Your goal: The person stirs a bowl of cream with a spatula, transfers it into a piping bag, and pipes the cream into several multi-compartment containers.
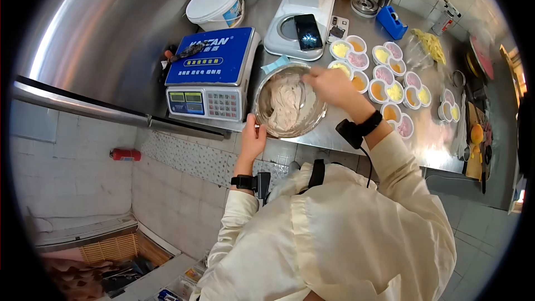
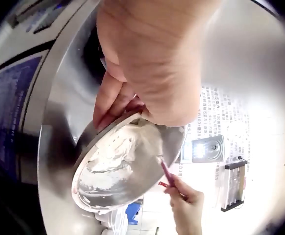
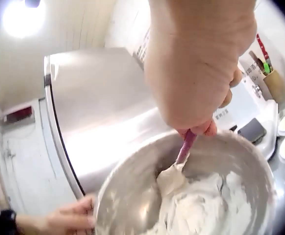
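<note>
Just below right grip (image 3: 196, 73), purple-handled utensil (image 3: 186, 148) slants into bowl (image 3: 127, 196).

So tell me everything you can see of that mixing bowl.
The mixing bowl is wide, round and silvery, apparently metal, its inner wall smeared. It is open side up at the counter edge, beside the scale, holding thick pale mixture. The left hand grips its rim; the right hand holds a purple-handled tool inside.

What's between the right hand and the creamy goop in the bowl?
A purple handle, from the right hand down to the goop, in the right wrist view.
</note>
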The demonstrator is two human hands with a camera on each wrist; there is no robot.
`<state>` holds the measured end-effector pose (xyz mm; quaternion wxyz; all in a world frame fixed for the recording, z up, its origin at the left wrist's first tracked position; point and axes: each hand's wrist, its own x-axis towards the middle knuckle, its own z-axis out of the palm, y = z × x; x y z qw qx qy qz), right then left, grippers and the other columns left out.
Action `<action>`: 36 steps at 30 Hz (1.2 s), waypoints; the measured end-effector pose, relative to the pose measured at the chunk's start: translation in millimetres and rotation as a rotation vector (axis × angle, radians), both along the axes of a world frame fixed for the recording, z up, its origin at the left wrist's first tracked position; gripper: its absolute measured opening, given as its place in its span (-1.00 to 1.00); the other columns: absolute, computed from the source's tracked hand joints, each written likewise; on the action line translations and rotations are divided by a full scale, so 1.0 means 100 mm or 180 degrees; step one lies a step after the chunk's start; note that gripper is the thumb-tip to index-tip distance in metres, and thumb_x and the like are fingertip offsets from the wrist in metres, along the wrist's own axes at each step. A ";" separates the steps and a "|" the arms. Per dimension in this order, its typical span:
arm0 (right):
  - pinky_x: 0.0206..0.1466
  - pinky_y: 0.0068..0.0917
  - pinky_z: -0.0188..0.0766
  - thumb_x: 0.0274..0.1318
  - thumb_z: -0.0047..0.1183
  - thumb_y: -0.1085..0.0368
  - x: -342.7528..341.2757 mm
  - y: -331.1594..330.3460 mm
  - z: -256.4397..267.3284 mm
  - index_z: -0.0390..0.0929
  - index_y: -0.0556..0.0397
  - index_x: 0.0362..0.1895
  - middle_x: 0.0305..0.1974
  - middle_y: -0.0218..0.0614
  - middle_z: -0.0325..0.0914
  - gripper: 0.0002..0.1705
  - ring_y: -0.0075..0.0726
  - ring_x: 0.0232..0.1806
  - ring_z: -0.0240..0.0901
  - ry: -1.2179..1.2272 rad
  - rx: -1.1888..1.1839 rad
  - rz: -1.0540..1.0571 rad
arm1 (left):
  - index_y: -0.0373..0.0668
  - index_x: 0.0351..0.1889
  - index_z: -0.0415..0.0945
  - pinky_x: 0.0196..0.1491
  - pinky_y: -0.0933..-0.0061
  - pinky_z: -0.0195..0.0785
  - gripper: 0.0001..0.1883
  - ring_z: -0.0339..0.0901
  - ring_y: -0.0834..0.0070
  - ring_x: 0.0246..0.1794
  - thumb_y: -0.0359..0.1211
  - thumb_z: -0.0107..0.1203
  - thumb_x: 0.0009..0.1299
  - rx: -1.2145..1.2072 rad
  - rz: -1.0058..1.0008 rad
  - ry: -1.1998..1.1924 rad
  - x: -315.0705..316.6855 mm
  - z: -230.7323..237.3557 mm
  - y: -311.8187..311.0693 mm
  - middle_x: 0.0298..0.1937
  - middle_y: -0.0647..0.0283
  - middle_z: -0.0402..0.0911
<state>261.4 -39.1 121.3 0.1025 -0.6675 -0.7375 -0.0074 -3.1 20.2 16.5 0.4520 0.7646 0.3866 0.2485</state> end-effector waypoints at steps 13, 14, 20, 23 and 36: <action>-0.57 -0.35 0.36 -0.14 -0.10 0.36 0.15 -0.27 -0.39 0.47 -0.17 -0.25 -0.38 -0.40 0.42 -0.73 -0.24 -0.54 0.46 0.0280 0.0627 -0.0319 | -0.26 -0.23 0.17 -0.38 0.64 0.36 -0.87 0.34 0.68 -0.39 -0.56 -0.17 0.28 0.0153 -0.0002 -0.0391 0.04 0.00 0.00 -0.31 0.32 0.27; -0.57 -0.35 0.36 -0.14 -0.10 0.36 0.12 -0.31 -0.44 0.47 -0.17 -0.25 -0.38 -0.40 0.42 -0.73 -0.24 -0.54 0.46 0.0273 0.0588 -0.0285 | -0.26 -0.23 0.17 -0.38 0.64 0.36 -0.87 0.34 0.68 -0.39 -0.55 -0.17 0.28 0.0090 0.0022 -0.0377 0.05 0.01 -0.01 -0.32 0.32 0.27; -0.64 -0.42 0.33 -0.16 -0.12 0.37 0.20 -0.46 -0.52 0.41 -0.10 -0.11 -0.44 -0.39 0.38 -0.61 -0.36 -0.57 0.44 -0.0497 0.0893 -0.0214 | -0.28 -0.26 0.19 -0.40 0.64 0.35 -0.88 0.36 0.71 -0.40 -0.51 -0.13 0.28 0.0140 0.0126 -0.0374 -0.02 0.03 -0.05 -0.37 0.32 0.32; -0.62 -0.46 0.33 -0.19 -0.12 0.40 0.38 -0.51 -0.82 0.37 -0.10 -0.06 -0.51 -0.36 0.39 -0.55 -0.38 -0.57 0.41 -0.0890 0.0451 -0.0202 | -0.28 -0.27 0.20 -0.40 0.64 0.35 -0.89 0.37 0.70 -0.41 -0.51 -0.12 0.28 0.0220 0.0054 -0.0235 -0.01 0.06 -0.04 -0.38 0.30 0.34; -0.53 -0.33 0.30 -0.16 -0.17 0.44 -0.50 -0.67 -0.36 0.45 -0.07 -0.05 -0.58 -0.23 0.40 -0.54 -0.21 -0.60 0.38 0.1656 -0.0635 -0.0707 | -0.24 -0.21 0.13 -0.25 0.50 0.49 -0.87 0.44 0.57 -0.27 -0.50 -0.18 0.33 -0.0928 0.0259 -0.1519 0.01 -0.07 -0.14 -0.23 0.27 0.31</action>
